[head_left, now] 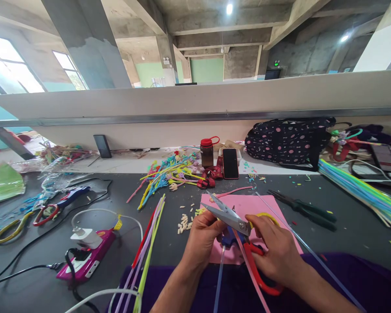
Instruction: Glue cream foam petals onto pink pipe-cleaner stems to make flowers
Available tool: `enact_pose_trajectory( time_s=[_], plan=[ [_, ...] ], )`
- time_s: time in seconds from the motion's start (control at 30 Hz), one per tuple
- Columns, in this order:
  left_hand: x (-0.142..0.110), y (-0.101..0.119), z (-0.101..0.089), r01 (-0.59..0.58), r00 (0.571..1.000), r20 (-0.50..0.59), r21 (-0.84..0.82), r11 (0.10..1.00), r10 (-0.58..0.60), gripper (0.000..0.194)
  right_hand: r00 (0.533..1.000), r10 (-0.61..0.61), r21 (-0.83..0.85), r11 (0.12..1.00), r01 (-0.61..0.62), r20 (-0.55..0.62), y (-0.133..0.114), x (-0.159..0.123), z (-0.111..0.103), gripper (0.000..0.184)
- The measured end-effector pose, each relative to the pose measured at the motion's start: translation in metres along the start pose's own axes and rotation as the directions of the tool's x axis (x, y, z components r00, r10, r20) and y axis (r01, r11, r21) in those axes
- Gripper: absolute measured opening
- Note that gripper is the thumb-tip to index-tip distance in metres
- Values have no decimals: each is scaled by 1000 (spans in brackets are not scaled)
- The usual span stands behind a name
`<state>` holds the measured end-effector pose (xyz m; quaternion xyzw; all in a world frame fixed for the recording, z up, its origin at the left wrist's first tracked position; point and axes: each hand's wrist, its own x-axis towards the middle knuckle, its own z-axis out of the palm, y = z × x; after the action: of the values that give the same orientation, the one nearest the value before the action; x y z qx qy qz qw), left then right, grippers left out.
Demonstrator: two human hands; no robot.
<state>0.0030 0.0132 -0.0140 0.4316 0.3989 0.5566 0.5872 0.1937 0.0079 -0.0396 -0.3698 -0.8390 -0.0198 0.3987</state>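
My right hand [275, 245] is closed around scissors [230, 215] with one red and one yellow handle, their blades parted and pointing up-left. My left hand [202, 239] is closed in a pinch close beside the blades; what its fingers hold is hidden. A pink fuzzy stem [252, 271] runs from between the hands toward the bottom edge. Below the blades a blue tool [228, 238] is partly covered, with a pale translucent stick [220, 276] trailing down from it. Under both hands lies a pink sheet [280, 208].
Small pale pieces [184, 224] lie left of the sheet, near red, lilac and yellow-green stems [148, 248]. Pliers [303, 209] rest to the right. Behind are a pile of coloured stems [174, 171], a bottle [207, 154] and a phone [230, 164]. A pink power strip [91, 258] sits left.
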Motion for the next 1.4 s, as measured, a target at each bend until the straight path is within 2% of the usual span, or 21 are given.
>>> enact_pose_trajectory(
  time_s=[0.2, 0.43, 0.77, 1.0, 1.4],
  plan=[
    [1, 3, 0, -8, 1000, -3, 4, 1000, 8, 22, 1000, -2, 4, 1000, 2, -12, -2, 1, -1, 54],
    [3, 1, -3, -38, 999, 31, -20, 999, 39, 10, 995, 82, 30, 996, -84, 54, -8, 7, -8, 53],
    [4, -1, -3, -14, 1000, -8, 4, 1000, 14, 21, 994, 91, 59, 994, -94, 58, -6, 6, -5, 52],
    [3, 0, -2, -16, 1000, 9, 20, 1000, 16, 26, 995, 87, 86, 992, -91, 55, -7, 6, -4, 50],
    [2, 0, -3, -6, 1000, 11, 79, 997, 6, 21, 989, 128, 128, 982, -138, 79, -9, 6, -3, 51]
  ],
)
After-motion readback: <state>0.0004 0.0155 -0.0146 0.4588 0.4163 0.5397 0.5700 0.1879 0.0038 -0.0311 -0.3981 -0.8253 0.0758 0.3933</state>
